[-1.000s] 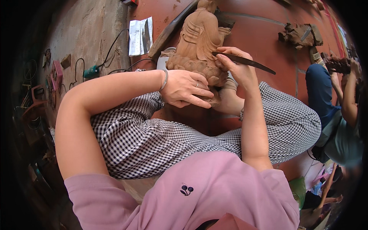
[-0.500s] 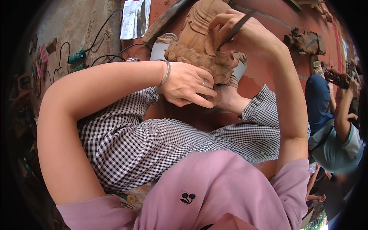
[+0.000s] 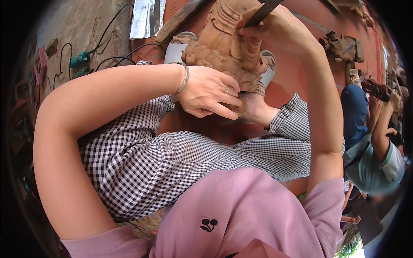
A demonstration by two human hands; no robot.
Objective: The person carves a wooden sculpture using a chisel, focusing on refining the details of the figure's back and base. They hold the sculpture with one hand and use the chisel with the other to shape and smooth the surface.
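Observation:
A brown carved wooden figure (image 3: 223, 43) rests at the top middle, above my knees in checked trousers. My left hand (image 3: 211, 92), with a bracelet and a ring, is cupped against the figure's lower side and steadies it. Higher up, my right hand (image 3: 275, 28) is closed around a dark, thin carving tool (image 3: 264, 10), its tip against the upper part of the figure. My bare foot (image 3: 256, 109) lies just under the figure, beside the left hand.
The floor is red tile (image 3: 301, 73). Cables and a green power tool (image 3: 79, 60) lie at the upper left, next to a sheet of paper (image 3: 144, 15). Another wooden piece (image 3: 342, 45) sits at the upper right. A second person (image 3: 374, 146) works at the right edge.
My right hand has lifted with the tool from the figure's side to its upper part. The left hand has stayed on the figure's lower side. The view has shifted downward.

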